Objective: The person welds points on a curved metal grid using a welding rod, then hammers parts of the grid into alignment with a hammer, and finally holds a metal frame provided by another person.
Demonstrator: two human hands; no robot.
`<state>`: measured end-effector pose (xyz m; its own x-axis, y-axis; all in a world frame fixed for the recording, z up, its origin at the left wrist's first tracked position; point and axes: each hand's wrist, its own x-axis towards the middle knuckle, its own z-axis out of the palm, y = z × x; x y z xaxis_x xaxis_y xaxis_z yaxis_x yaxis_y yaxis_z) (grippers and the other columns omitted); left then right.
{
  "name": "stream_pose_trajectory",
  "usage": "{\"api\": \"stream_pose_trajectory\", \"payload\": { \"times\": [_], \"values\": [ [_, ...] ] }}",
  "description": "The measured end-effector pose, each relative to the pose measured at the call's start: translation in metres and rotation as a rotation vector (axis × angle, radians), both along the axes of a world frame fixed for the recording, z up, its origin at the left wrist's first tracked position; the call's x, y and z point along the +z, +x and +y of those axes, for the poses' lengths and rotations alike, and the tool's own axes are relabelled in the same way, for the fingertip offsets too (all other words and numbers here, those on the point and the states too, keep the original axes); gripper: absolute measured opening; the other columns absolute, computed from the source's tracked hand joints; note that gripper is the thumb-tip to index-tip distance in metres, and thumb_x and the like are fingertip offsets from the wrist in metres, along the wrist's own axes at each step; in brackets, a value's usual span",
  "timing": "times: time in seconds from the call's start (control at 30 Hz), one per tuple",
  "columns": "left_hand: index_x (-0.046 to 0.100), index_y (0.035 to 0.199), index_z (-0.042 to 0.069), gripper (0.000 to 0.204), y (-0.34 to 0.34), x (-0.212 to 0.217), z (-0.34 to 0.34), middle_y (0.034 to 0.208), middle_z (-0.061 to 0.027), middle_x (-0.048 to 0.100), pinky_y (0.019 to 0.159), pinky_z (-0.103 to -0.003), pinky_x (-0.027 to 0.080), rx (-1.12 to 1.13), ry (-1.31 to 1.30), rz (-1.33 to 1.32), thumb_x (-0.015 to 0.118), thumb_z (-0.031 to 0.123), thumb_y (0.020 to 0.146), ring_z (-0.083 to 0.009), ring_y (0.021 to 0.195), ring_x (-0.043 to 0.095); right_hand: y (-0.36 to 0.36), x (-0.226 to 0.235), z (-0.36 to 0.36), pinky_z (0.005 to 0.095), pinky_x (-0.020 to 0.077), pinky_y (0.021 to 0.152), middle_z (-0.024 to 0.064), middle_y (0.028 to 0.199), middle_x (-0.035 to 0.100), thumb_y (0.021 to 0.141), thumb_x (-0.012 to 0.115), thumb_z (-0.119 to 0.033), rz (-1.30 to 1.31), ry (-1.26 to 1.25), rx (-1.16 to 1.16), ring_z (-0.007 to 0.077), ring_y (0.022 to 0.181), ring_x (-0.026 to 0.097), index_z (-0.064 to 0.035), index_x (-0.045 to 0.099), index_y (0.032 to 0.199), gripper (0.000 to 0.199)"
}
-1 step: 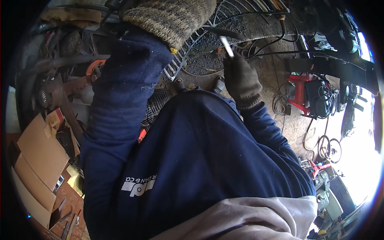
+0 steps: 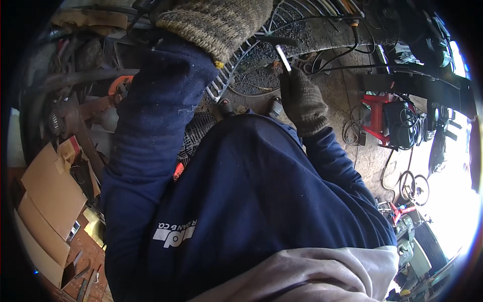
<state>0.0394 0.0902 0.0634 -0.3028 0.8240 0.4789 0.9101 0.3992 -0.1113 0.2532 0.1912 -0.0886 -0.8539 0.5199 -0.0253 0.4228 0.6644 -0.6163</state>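
My right hand (image 2: 302,100), in a dark knitted glove, grips a thin white rod (image 2: 283,58) that points up and away from me. The rod's tip is close to a round wire grille (image 2: 236,80) lying on the ground in front of me. My left hand (image 2: 216,25), in a grey-brown knitted glove, is raised near the top of the view over the grille's edge. Its fingers are hidden, so what it holds cannot be made out. My blue sleeves and torso fill the middle of the picture.
A red stool (image 2: 375,113) stands at the right beside a black box (image 2: 402,128), with cables (image 2: 352,131) looped on the ground. Flat cardboard pieces (image 2: 45,191) lie at the left. Rusty metal parts (image 2: 75,121) and an orange tool (image 2: 118,85) crowd the upper left.
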Motion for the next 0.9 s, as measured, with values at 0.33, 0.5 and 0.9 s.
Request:
{"api": "stream_pose_trajectory", "payload": {
  "times": [0.33,0.5,0.9],
  "values": [
    [0.06,0.135,0.008,0.038,-0.002,-0.004,0.003,0.121,-0.0145,0.065,0.09,-0.046,0.057,-0.011,-0.013,0.026,0.055,0.019,0.099,-0.0314,0.112,0.065,0.009,0.003,-0.001,0.0503,0.0549,0.065,0.0178,0.091,0.07,0.104,0.059,-0.029,0.073,0.043,-0.009,0.041,0.079,0.07,-0.0092,0.062,0.122,0.026],
    [0.06,0.135,0.007,0.038,-0.001,-0.005,0.004,0.122,-0.0146,0.064,0.09,-0.046,0.056,0.012,-0.029,0.05,0.055,0.019,0.099,-0.0315,0.113,0.065,0.005,0.022,-0.009,0.0523,0.0542,0.065,0.0177,0.089,0.071,0.104,0.059,-0.031,0.132,0.03,-0.088,0.0422,0.078,0.07,-0.0101,0.061,0.121,0.027],
    [0.059,0.135,0.007,0.039,0.002,-0.011,0.016,0.119,-0.0152,0.064,0.08,-0.048,0.058,0.097,-0.156,0.159,0.054,0.02,0.099,-0.0303,0.104,0.067,0.004,0.018,-0.007,0.0482,0.0566,0.07,0.021,0.094,0.072,0.102,0.063,-0.026,-0.024,0.003,-0.086,0.0422,0.087,0.071,-0.0068,0.064,0.122,0.028]
  ]
}}
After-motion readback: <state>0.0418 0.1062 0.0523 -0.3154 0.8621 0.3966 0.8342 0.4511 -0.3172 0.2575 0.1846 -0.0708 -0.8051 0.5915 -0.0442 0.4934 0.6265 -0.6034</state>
